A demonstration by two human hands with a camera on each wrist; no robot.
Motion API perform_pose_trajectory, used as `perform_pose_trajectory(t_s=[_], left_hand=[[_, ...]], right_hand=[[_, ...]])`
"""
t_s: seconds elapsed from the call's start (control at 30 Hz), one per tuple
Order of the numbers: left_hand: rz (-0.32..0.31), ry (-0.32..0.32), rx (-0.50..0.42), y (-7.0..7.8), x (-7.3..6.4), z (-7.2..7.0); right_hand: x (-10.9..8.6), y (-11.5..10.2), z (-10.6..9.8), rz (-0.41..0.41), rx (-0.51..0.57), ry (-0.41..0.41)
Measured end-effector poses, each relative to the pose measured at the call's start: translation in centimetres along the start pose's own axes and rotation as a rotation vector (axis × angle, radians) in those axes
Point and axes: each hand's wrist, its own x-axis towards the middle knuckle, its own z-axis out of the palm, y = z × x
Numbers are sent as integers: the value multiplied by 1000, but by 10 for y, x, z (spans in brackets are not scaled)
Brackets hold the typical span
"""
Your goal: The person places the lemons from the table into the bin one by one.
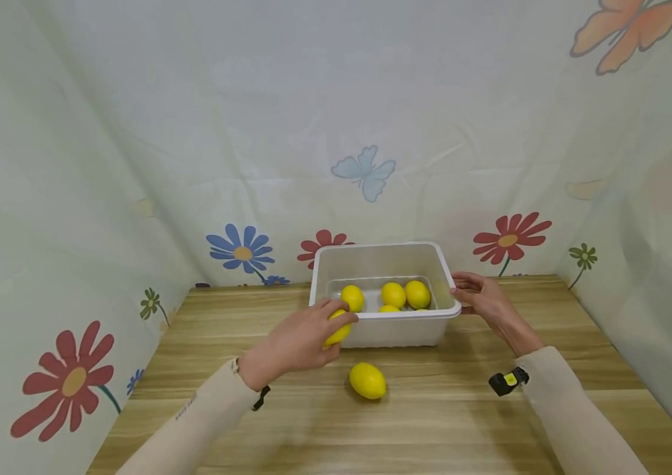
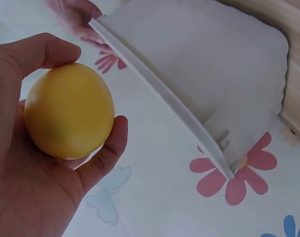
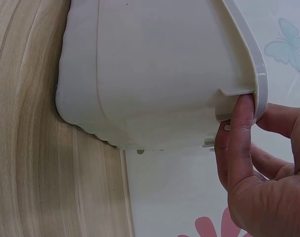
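Observation:
My left hand (image 1: 306,335) grips a yellow lemon (image 2: 69,111) between thumb and fingers, just outside the near left corner of a white plastic bin (image 1: 395,331). Several more lemons (image 1: 393,295) lie on the bin's floor, some partly hidden by its front wall. On the right, my right hand (image 1: 484,300) pinches the bin's rim (image 3: 260,81), with the thumb on the inner side and fingers beneath the lip. A single lemon (image 1: 368,380) rests on the table in front of the bin.
The wood-grain table (image 1: 431,422) runs back to a pale curtain (image 1: 265,132) printed with flowers and butterflies. The curtain also closes in both sides. The bin stands close to the table's back edge.

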Motion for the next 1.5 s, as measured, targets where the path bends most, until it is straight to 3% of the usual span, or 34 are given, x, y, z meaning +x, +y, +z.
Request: perform_pose_trajectory(t_s=[0.73,0.87,1.13,1.5], left_hand=[[-57,17,-45,-24,46,-25],[-70,5,-37,-24,55,-29],[-26,26,-15,-25,73,-37],[-63,-14,-61,-21,91,-45]], right_hand=[[-2,-1,1,37,-3,8],[-2,-1,1,38,4,1],[-2,-2,2,33,8,1],[-1,-2,1,25,-4,-4]])
